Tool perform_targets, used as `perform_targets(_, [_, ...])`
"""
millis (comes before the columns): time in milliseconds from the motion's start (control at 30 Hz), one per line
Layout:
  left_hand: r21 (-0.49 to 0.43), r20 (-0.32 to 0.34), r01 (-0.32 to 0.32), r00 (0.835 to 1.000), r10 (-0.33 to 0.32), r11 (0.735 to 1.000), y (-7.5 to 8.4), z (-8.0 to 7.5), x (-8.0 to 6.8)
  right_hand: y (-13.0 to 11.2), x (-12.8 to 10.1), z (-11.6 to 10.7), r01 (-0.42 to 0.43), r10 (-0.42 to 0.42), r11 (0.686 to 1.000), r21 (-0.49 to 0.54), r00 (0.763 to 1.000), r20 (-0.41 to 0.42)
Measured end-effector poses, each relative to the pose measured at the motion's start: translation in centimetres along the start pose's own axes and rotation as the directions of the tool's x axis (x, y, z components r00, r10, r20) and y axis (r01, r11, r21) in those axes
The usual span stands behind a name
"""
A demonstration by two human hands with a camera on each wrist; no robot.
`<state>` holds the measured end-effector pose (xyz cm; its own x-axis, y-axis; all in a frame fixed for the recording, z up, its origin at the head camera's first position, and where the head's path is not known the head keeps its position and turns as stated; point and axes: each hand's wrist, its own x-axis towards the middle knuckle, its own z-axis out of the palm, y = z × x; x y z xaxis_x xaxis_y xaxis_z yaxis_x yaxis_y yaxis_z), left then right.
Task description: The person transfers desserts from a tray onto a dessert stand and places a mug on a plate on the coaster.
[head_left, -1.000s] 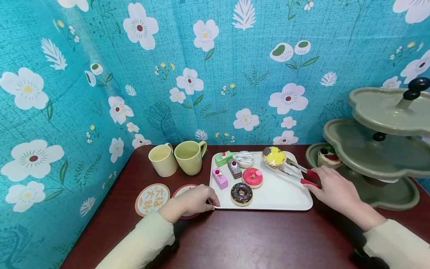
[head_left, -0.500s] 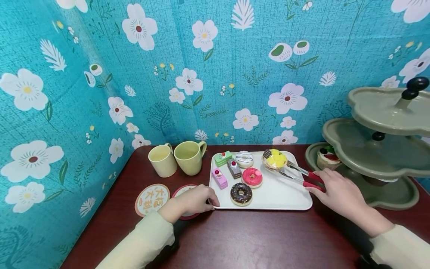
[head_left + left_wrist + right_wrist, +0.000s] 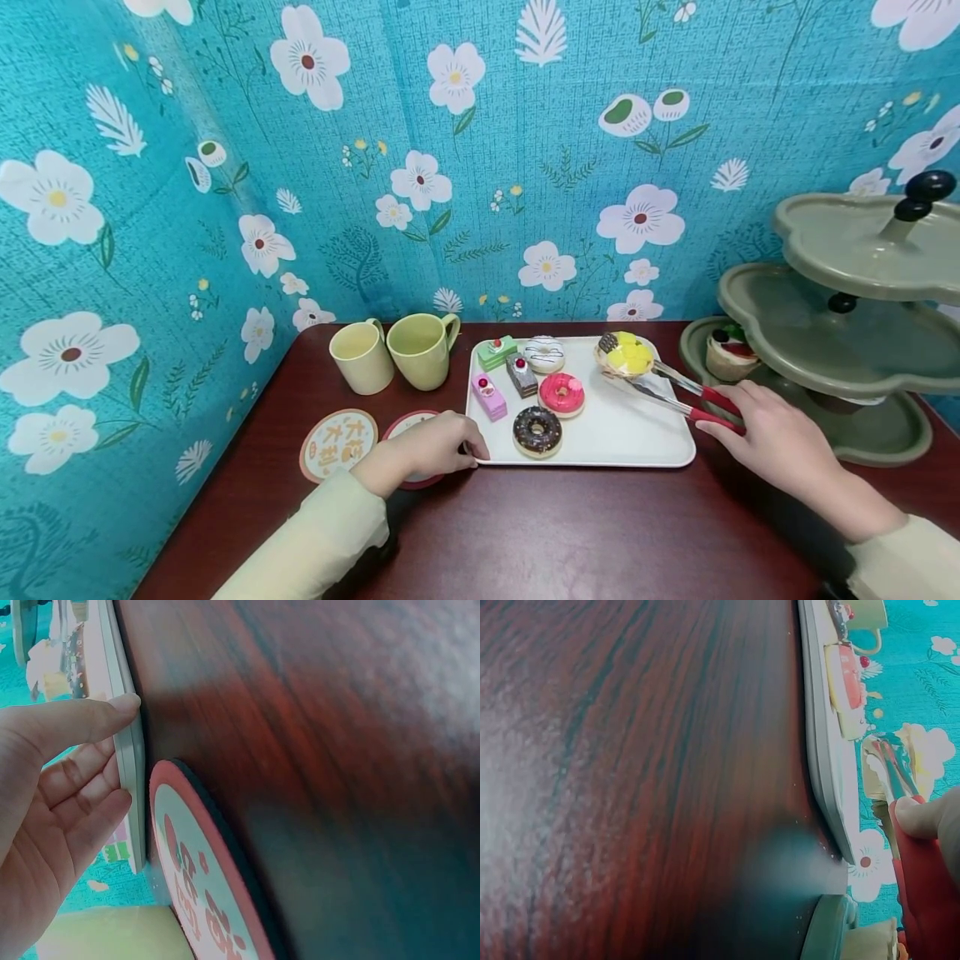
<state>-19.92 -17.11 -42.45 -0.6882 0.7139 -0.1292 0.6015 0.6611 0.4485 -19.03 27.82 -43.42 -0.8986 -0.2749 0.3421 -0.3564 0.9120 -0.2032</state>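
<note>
My right hand (image 3: 776, 433) grips red-handled tongs (image 3: 716, 404), whose metal ends hold a tart (image 3: 628, 357) with yellow fruit and a dark piece over the right part of the white tray (image 3: 615, 433). In the right wrist view the thumb presses on the red handle of the tongs (image 3: 922, 877). My left hand (image 3: 442, 442) holds the tray's near-left corner; the left wrist view shows thumb and fingers at the tray rim (image 3: 133, 772). Left on the tray are a chocolate doughnut (image 3: 537, 431), a pink doughnut (image 3: 552, 402), a white doughnut (image 3: 534, 365) and small cakes (image 3: 489, 396).
A three-tiered green stand (image 3: 817, 333) rises at the right, with a cupcake (image 3: 727, 354) on its lowest tier. Two mugs (image 3: 362, 367) stand behind two round coasters (image 3: 339, 446) at the left. A flowered blue cloth (image 3: 487, 183) backs the dark wooden table (image 3: 525, 542).
My right hand has moved a little to the right with the tongs, and the tart has shifted right with them. My left hand stays at the tray corner.
</note>
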Motion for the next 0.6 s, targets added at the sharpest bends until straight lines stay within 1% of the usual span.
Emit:
perform_targets(167, [0.001,-0.001,0.002,1.000,-0.002,1.000,0.0,0.0,0.0,0.4,-0.5,-0.5,0.000,0.000,1.000,0.001,1.000,-0.020])
perform_targets(267, [-0.001,-0.005,-0.001,1.000,0.001,1.000,0.0,0.0,0.0,0.8,-1.0,-0.8,-0.007,0.007,1.000,-0.002,1.000,-0.018])
perform_targets(433, [-0.001,-0.015,-0.018,1.000,0.018,1.000,-0.1,0.0,-0.1,1.4,-1.9,-1.2,-0.032,0.032,0.999,-0.011,0.999,-0.007])
perform_targets(600, [-0.005,-0.009,-0.013,1.000,0.013,1.000,-0.1,0.0,0.0,2.0,-2.4,-1.8,-0.055,0.055,0.998,-0.022,0.998,-0.010])
